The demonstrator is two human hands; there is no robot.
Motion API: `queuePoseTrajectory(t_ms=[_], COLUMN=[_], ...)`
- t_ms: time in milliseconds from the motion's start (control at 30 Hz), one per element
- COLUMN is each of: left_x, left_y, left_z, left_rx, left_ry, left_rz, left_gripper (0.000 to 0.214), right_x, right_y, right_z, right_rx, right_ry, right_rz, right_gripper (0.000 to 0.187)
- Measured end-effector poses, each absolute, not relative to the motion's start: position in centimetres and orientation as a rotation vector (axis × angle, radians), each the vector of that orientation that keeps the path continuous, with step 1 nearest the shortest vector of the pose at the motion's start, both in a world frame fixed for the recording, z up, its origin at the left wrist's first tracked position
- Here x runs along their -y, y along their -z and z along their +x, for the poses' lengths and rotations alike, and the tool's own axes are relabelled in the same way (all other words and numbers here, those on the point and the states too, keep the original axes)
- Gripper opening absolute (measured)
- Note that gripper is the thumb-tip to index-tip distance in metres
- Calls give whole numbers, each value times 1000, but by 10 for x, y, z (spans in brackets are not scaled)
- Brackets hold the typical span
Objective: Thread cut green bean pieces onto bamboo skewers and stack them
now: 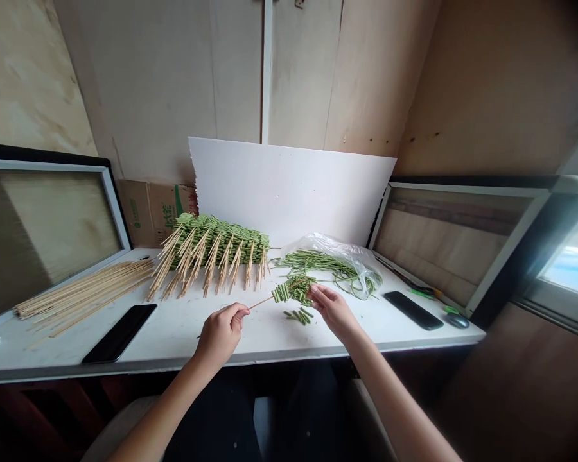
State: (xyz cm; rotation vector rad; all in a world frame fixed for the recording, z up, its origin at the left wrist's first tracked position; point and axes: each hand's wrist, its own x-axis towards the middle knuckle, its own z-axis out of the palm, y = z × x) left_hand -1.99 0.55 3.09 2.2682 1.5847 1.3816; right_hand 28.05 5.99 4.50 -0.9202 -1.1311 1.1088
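My left hand is closed around the lower end of a bamboo skewer. Several short pieces of green bean sit side by side on the skewer's far end. Just right of them, my right hand has its thumb and fingers pinched together; what they hold, if anything, is too small to make out. Behind and between the hands lies a heap of cut bean pieces, with a smaller loose group in front of it.
Stacked bean skewers stand at the back left, sticks facing me. Loose bamboo skewers lie farther left, near a black phone. Long uncut beans rest in a plastic bag. Another phone lies right. A white board stands behind.
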Motion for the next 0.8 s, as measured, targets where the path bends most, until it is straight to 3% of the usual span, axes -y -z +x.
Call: queuePoseTrajectory(t_ms=[100,800], left_x=[-5,-5], left_y=[-30,-28], left_z=[-20,-20], left_rx=[-1566,-1537], left_ry=[-1367,-1366], left_rz=[2280,2320], left_gripper=[28,25], right_x=[-56,-52], right_y=[-50,-56], right_z=[279,278], right_rx=[1067,1026], right_ry=[-1269,-1285], right_rz=[-831,-785], right_gripper=[39,32])
